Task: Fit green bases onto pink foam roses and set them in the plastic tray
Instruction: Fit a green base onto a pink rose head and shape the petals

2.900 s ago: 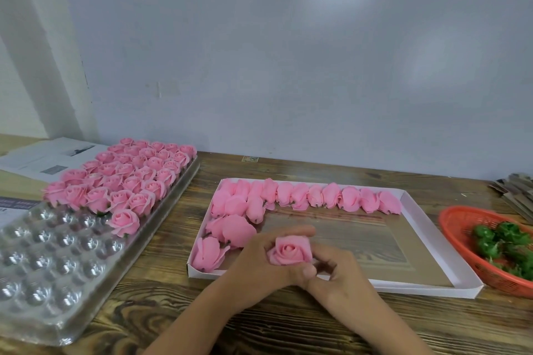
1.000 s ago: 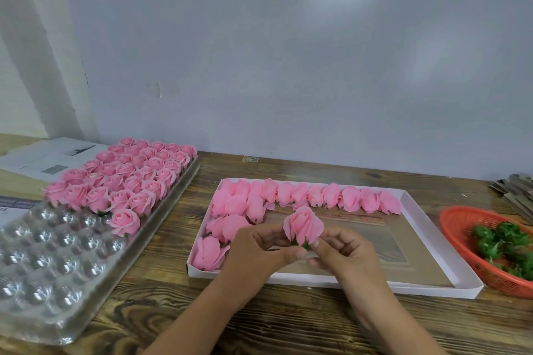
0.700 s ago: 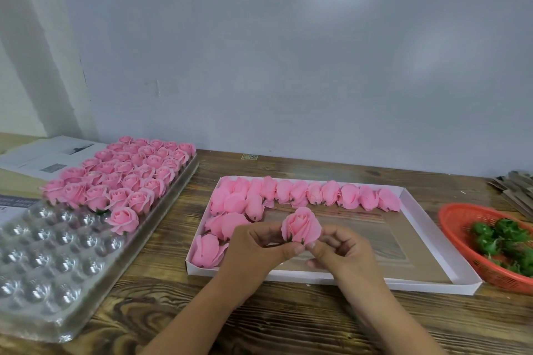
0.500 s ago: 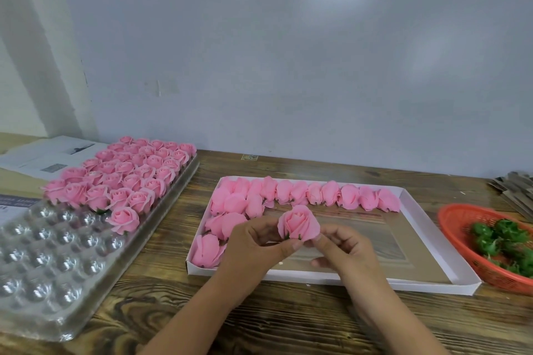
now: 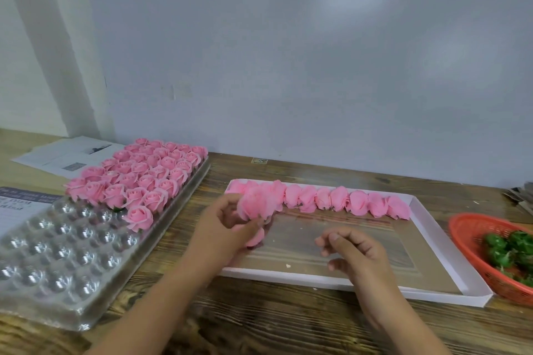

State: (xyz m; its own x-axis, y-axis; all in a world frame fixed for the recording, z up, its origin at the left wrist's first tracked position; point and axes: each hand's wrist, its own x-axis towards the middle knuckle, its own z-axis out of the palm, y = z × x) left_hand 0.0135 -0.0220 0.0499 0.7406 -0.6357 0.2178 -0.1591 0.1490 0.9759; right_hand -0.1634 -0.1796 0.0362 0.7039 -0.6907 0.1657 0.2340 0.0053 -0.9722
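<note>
My left hand (image 5: 227, 228) pinches a pink foam rose (image 5: 256, 206), blurred by motion, above the left end of the white cardboard box (image 5: 427, 219). My right hand (image 5: 353, 251) hovers over the middle of the box with loosely curled fingers and holds nothing. A row of loose pink roses (image 5: 340, 201) lies along the box's far wall. The clear plastic tray (image 5: 54, 256) stands at the left; its far half is filled with upright roses (image 5: 144, 173) and its near cups are bare. Green bases (image 5: 510, 248) lie in the orange basket (image 5: 467, 228) at the right.
Printed papers (image 5: 62, 154) lie behind the plastic tray at the far left. A stack of grey flat pieces (image 5: 522, 196) shows at the right edge. The wooden table (image 5: 274, 323) runs up to a grey wall panel at the back.
My right hand has let go of the rose and dropped back to the right. My left hand has carried the rose up and to the left, toward the plastic tray.
</note>
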